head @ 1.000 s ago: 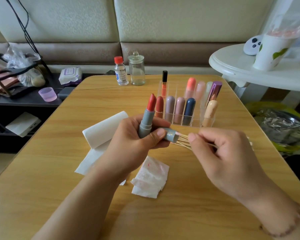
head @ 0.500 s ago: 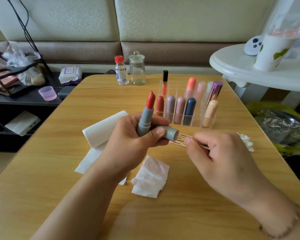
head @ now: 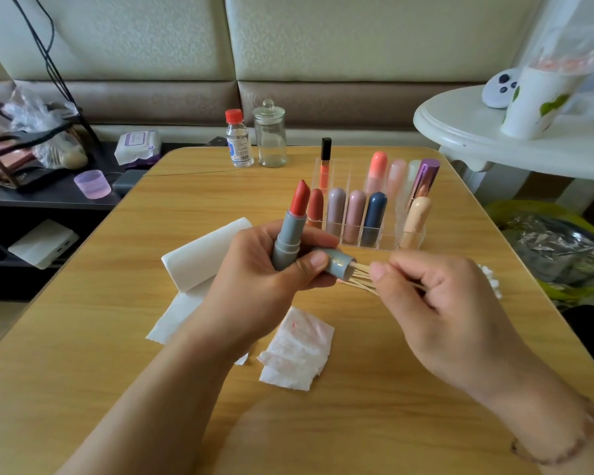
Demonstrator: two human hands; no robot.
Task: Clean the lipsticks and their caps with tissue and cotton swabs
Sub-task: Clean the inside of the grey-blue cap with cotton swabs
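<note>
Little shifts: left hand still grips red lipstick and grey cap. Right hand pinches cotton swabs, their tips inside the cap.

Soft, even daylight is filling the room and seems to be coming from the upper right, where the white side table and the plastic-wrapped cup are washing out into pale glare. Only faint, diffuse shadows are falling under the forearms onto the near edge of the wooden table, and a mild sheen is showing on its far edge. The wide lens is bowing the table's edges and stretching the corners, and detail is looking slightly soft throughout.
</note>
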